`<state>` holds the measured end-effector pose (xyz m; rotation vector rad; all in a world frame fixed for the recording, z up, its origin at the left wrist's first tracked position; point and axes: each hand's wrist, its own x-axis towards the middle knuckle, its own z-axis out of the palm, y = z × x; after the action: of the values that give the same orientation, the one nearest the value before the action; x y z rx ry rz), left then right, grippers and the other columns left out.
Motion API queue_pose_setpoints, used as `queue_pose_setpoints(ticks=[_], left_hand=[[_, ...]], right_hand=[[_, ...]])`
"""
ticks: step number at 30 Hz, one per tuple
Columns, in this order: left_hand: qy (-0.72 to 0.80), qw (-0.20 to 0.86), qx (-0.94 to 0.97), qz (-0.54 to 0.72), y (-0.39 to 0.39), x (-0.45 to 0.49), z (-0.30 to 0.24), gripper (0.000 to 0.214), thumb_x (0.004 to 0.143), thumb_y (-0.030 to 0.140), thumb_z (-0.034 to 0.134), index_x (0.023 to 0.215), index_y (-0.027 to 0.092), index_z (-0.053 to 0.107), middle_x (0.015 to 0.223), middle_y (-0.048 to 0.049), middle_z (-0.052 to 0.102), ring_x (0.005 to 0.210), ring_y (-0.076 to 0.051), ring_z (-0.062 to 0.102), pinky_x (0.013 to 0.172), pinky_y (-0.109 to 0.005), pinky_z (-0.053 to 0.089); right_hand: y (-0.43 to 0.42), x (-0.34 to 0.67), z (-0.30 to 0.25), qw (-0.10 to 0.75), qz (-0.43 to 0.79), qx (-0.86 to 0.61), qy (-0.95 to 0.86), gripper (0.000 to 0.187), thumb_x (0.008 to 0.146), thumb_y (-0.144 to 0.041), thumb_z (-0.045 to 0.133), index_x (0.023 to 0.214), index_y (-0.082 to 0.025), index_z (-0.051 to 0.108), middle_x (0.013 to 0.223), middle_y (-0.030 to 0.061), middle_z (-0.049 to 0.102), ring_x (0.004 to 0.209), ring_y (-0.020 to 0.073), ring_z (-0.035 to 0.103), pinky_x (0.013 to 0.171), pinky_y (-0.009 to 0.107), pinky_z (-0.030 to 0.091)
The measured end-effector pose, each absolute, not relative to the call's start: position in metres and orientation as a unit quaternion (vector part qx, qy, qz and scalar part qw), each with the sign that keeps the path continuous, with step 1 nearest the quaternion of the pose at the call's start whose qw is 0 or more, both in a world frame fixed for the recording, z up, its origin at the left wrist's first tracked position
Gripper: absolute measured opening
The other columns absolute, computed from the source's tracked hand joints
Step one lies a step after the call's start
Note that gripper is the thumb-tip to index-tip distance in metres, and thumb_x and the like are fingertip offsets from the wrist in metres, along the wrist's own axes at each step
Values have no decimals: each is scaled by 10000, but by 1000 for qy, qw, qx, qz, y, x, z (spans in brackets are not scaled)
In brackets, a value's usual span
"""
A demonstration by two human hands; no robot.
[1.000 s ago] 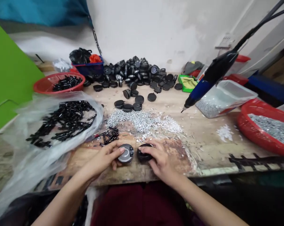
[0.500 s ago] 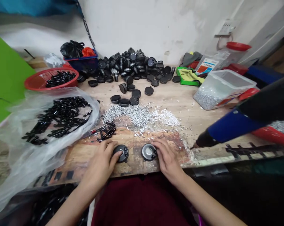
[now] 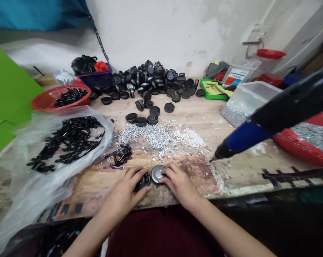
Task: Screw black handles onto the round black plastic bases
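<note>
Close to the table's front edge, my left hand (image 3: 128,185) has its fingers and thumb round the sides of a round black wheel-like part (image 3: 142,181). Just right of it lies a second round black wheel-like part with a grey disc face (image 3: 156,173); the fingers of my right hand (image 3: 180,182) grip its right side. The two parts sit side by side, almost touching. Beyond them are a heap of small metal pins (image 3: 158,135), white bits (image 3: 190,137) and several small black plastic pieces (image 3: 122,155).
A blue and black electric screwdriver (image 3: 242,135) slants in from the right, tip low. Many round black parts (image 3: 150,76) are piled at the wall. Left stand a red basket (image 3: 43,98) and a plastic bag (image 3: 108,132); right, a clear bin (image 3: 247,92) and red tray (image 3: 290,142).
Both hands have moved together, bringing the two round parts side by side. My right hand now reaches over its part's right edge. The screwdriver has shifted slightly left in view.
</note>
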<state>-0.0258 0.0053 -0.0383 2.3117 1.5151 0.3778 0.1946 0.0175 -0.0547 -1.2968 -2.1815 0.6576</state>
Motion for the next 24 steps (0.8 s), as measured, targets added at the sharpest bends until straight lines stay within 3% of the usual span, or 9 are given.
queue_pose_setpoints(ticks=[9,18,24], left_hand=[[525,211,821,78,18,-32,-41,537,809,391,620,1311,245,502,1310,-109,530,1196,-292,478,1002,-477,425],[493,172,849,80,22,-34,-44,522,807,314,598,1314,248,494,1278,-100,562,1158,-294,507,966,-445,462],[472,150,863,98,28,-35,-52,517,812,348,584,1311,242,503,1257,-93,587,1171,-294,503,970,-430,460]], right_hand=[[24,203,-47,226,304,-435,-817,107,934,-175,447,953,-186,551,1000,59,553,903,165,573,803,299,494],[27,209,-47,219,258,-405,-850,139,940,-138,415,904,-181,543,995,57,575,931,167,540,816,288,472],[30,210,-41,207,250,-401,-857,143,936,-143,423,866,-175,544,945,48,569,856,144,547,765,249,478]])
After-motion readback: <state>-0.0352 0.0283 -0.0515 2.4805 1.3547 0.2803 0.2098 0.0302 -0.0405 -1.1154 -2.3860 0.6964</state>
